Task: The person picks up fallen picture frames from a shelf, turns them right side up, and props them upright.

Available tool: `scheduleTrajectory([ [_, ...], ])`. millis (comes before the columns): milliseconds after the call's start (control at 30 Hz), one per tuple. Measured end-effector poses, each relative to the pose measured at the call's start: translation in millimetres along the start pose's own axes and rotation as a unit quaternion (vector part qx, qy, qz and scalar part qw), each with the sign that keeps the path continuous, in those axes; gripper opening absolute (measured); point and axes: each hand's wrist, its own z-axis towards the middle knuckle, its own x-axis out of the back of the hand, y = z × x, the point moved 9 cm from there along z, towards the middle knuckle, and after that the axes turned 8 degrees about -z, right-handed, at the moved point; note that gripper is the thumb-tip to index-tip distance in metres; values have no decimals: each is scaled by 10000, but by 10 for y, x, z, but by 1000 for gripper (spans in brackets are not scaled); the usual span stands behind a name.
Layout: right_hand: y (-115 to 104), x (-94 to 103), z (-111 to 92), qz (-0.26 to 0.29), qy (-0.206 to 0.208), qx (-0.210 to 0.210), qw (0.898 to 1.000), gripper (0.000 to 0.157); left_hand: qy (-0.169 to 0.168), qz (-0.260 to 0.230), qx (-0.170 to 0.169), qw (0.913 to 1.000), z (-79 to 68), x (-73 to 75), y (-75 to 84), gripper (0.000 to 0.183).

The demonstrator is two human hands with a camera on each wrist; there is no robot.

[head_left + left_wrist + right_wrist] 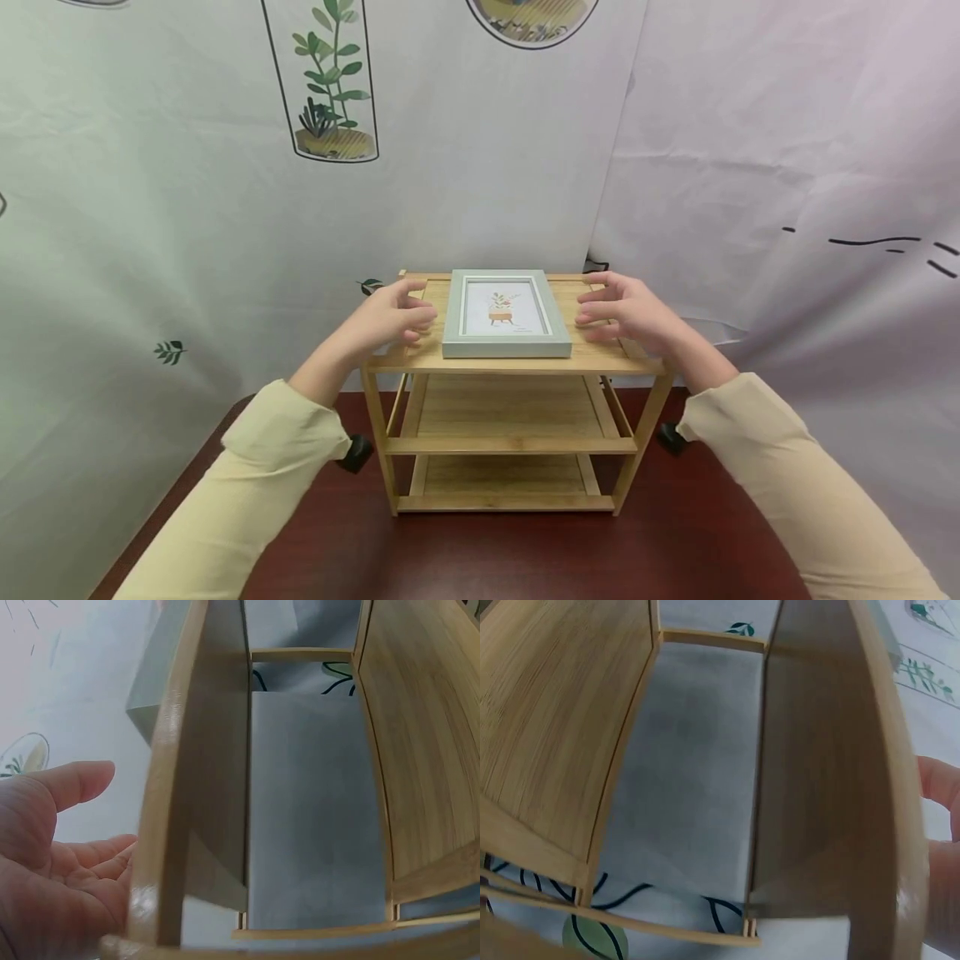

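A picture frame (pixel 558 333) with a pale grey-green border and a potted-plant print lies flat on the top board of a light wooden rack (pixel 517 364). To its left hovers my left hand (pixel 393 315), fingers loosely bent, apart from the frame. On the other side my right hand (pixel 618 310) faces it in the same relaxed way, with a small gap between fingertips and frame. Neither hand holds anything. In the left wrist view the left hand (pixel 56 855) shows beside the rack's top edge; only part of the right hand (pixel 941 825) appears in the right wrist view.
The rack's two lower shelves (pixel 510 404) stand below the top board, on a dark red table (pixel 480 554). Behind hangs a white cloth (pixel 487 183) printed with plants in jars. Dark wrist devices (pixel 356 454) sit at both cuffs.
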Motion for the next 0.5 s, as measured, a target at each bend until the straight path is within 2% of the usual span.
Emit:
scheduleTrajectory([
  [200, 18, -123, 111, 48, -124, -221, 9997, 63, -19, -183, 329, 9993, 101, -80, -77, 61],
  [500, 25, -187, 175, 84, -3, -351, 9994, 67, -57, 104, 411, 9991, 155, -158, -66, 56],
])
